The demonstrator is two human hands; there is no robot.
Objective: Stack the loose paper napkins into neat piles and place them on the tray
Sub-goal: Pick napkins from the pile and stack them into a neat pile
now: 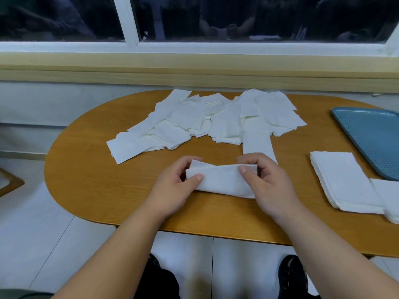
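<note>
- Head view: my left hand (172, 186) and right hand (267, 184) pinch a napkin bundle (222, 180) by its ends, over the tabletop (97, 180).
- I judge it early: one neat pile (343, 182) lies beside the tray (371, 139), and many loose napkins (205, 119) remain behind.

Bare hands (174, 186), bare forearms (121, 244); dark trousers (160, 284); black shoes (292, 275).

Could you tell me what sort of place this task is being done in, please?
Probably a canteen or similar dining room, though that is a guess: a rounded wooden table stands under a window, paper napkins lie heaped on it, and a blue serving tray sits at its right end.
</note>
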